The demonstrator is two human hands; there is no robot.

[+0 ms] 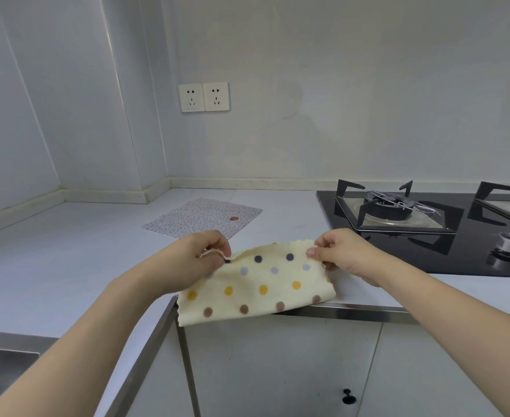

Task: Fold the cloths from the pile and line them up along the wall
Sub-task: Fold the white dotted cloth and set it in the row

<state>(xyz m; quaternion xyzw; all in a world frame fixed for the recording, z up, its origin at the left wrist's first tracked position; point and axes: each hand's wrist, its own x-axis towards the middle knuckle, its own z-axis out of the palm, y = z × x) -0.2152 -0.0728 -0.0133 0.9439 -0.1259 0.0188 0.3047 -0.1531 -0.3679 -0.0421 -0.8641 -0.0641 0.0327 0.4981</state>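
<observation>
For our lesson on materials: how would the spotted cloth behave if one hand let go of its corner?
Probably floppy: the spotted cloth sags between the left hand and right hand, which pinch its top corners. The freed side would likely drop and hang. It seems light, since fingertip pinches alone hold it up. It looks soft, so unlikely to slip easily.

Your counter [52,266] is pale and runs in an L, along the far wall and down the left side, with a metal strip on its near edge. On it, toward the far wall, a small-patterned cloth [202,218] lies flat. To the right a black glass hob [398,254] is set into the top, carrying a burner [389,207] with its pan support and a round knob [508,239] nearer you.
</observation>
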